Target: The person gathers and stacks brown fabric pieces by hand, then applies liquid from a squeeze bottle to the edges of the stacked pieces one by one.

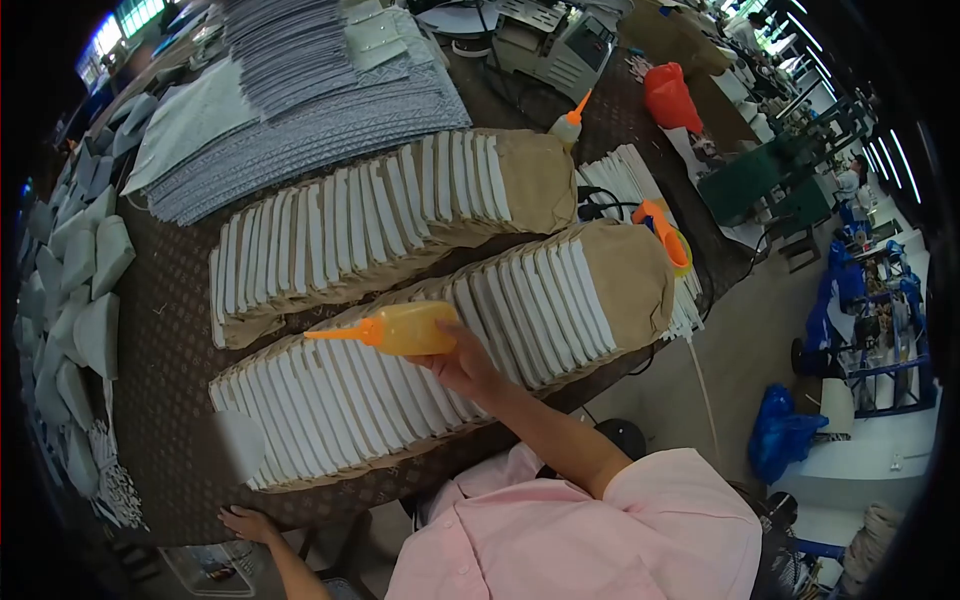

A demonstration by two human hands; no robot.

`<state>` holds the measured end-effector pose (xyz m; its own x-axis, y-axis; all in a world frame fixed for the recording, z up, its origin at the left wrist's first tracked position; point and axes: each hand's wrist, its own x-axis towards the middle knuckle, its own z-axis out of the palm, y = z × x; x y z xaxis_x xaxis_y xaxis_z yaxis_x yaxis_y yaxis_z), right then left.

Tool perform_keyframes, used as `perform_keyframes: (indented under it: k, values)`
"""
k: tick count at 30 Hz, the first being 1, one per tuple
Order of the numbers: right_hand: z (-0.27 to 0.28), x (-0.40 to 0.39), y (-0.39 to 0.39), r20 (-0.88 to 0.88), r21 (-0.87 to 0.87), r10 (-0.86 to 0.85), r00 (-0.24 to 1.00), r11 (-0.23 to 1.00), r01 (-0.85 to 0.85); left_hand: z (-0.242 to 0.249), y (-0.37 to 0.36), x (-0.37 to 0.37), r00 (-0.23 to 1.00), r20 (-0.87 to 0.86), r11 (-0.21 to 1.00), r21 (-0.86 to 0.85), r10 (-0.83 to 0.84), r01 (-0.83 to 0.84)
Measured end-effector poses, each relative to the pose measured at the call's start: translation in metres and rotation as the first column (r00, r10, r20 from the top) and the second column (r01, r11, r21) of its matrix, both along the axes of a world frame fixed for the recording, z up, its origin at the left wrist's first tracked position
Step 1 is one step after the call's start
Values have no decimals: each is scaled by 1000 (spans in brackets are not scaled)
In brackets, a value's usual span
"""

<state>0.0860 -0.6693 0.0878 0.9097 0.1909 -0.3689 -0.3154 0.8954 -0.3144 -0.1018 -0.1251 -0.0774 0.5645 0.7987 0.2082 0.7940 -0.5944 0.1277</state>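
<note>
My right hand (465, 360) is wrapped round a squeeze bottle (420, 328) of yellowish liquid. The bottle lies sideways in the air above the near row, its orange nozzle pointing left. Beneath it, a long row of brown paper pieces with white edges (390, 400) stretches across the dark patterned table (165, 400). A similar row (370, 215) lies behind. At the table's front edge rests my left hand (250, 524), its fingers apart and holding nothing. Near it, a pale, blurred flat piece (240, 445) sits at the near row's left end.
Stacked grey patterned sheets (310, 140) lie at the back. Grey folded pieces (95, 250) are heaped at left. Another orange-tipped bottle (567, 124), an orange tape dispenser (665, 235) and a red bag (672, 98) are at right. Behind stands a metal machine (560, 45).
</note>
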Motion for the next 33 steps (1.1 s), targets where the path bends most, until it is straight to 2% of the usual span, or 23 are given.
perform_keyframes:
  k: [1, 2, 3, 4, 5, 6, 7, 8, 9, 11, 14, 18, 20, 24, 26, 33]
  values:
    - [-2, 1, 5, 56, -7, 54, 997, 999, -54, 10, -11, 11, 949, 60, 950, -56, 310, -307]
    - [-4, 4, 7, 138, -28, 94, 986, 995, -91, 20, -15, 15, 793, 104, 799, -116, 601, -590]
    - [-5, 7, 9, 214, -39, 155, 964, 988, -150, 14, -7, 6, 807, 317, 865, -242, 499, -440]
    - [-8, 10, 13, 229, -144, 173, 958, 979, -142, -10, 12, 0, 799, 392, 889, -237, 457, -392]
    - [-10, 16, 18, 245, -240, 210, 946, 959, -151, -13, 10, 0, 788, 441, 903, -214, 429, -372]
    - [-10, 25, 26, 290, -301, 189, 938, 949, -98, 58, -51, 27, 795, 356, 866, -295, 491, -403]
    - [-8, 31, 35, 299, -397, 220, 929, 913, -88, 47, -39, 26, 792, 265, 832, -265, 550, -488]
    - [-7, 40, 40, 320, -502, 245, 915, 863, -56, 39, -33, 20, 800, 277, 839, -304, 532, -452]
    - [-13, 47, 43, 303, -536, 250, 920, 842, -52, 28, -25, 15, 804, 317, 857, -303, 503, -417]
    - [-20, 62, 56, 283, -574, 289, 914, 815, -80, 64, -53, 30, 778, 219, 776, -420, 589, -470]
    - [-12, 65, 75, 335, -698, 259, 906, 714, 54, 48, -41, 24, 776, 221, 778, -409, 591, -477]
    - [-17, 72, 101, 371, -712, 248, 895, 695, 102, 43, -38, 22, 778, 215, 784, -378, 591, -492]
    - [-19, 75, 111, 410, -782, 284, 867, 599, 173, 43, -38, 23, 769, 224, 778, -389, 599, -493]
    - [-24, 73, 120, 376, -810, 273, 886, 561, 171, 47, -42, 24, 758, 235, 770, -405, 609, -493]
    - [-23, 70, 125, 389, -842, 288, 875, 496, 211, 42, -40, 24, 773, 257, 799, -363, 580, -479]
    - [-28, 72, 127, 394, -860, 282, 875, 448, 243, 42, -38, 23, 775, 232, 789, -373, 589, -488]
